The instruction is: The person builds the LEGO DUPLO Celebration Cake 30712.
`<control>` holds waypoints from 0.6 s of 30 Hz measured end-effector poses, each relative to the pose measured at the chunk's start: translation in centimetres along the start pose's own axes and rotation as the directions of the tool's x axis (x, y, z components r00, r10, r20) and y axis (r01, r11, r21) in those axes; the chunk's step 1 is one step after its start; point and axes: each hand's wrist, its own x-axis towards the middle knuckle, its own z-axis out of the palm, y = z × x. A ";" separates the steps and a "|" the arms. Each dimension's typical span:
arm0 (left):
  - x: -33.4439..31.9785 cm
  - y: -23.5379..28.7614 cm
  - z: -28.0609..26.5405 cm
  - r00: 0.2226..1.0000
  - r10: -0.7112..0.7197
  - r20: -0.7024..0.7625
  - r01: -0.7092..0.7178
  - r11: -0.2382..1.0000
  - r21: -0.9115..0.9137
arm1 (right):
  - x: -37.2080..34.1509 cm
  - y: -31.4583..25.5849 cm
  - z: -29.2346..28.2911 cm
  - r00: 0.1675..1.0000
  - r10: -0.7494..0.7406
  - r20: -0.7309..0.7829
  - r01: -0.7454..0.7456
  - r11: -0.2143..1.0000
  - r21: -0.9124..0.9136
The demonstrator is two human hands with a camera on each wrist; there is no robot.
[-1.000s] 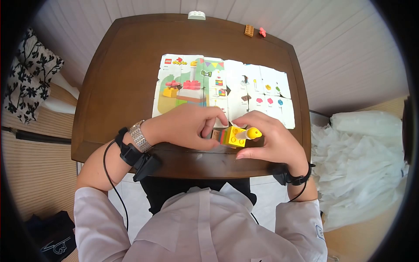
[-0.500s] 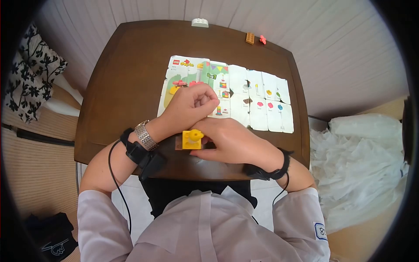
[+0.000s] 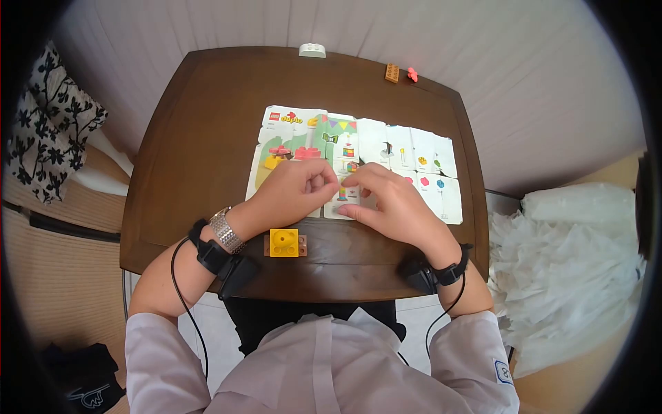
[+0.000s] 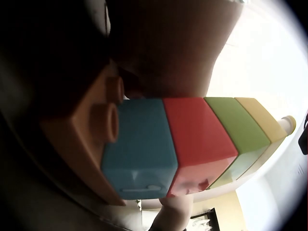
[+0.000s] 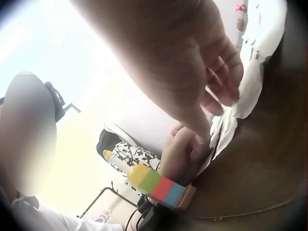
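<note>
A tower of toy bricks (image 3: 283, 250) stands near the table's front edge, beside the left forearm. From its brown plate (image 4: 79, 127) up, it has a blue brick (image 4: 142, 139), a red brick (image 4: 199, 132), a green brick (image 4: 238, 127) and a yellow brick (image 4: 262, 120). A white candle with a yellow flame (image 5: 109, 155) tops it. My left hand (image 3: 295, 188), loosely curled and holding nothing, is over the paper sheet (image 3: 441, 200), beyond the tower. To its right, my right hand (image 3: 392, 207) is empty too, fingers relaxed, thumb pointing toward the left hand.
At the table's far edge lie a white curved brick (image 3: 312, 50), an orange-brown plate (image 3: 392, 73) and a small pink piece (image 3: 412, 74). The sheet shows printed brick models. White fabric (image 3: 565, 269) is heaped to the right of the table (image 3: 186, 152).
The right hand carried the brick tower leftward, let go of it beside the left forearm, then drew back to the right. The left hand moved up and left over the sheet, its fingers now curled loosely.
</note>
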 end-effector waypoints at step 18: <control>0.9 0.6 0.1 0.999 0.016 0.037 -0.018 0.998 0.067 | 3.3 3.5 -3.7 0.994 0.068 0.081 -0.073 0.996 0.060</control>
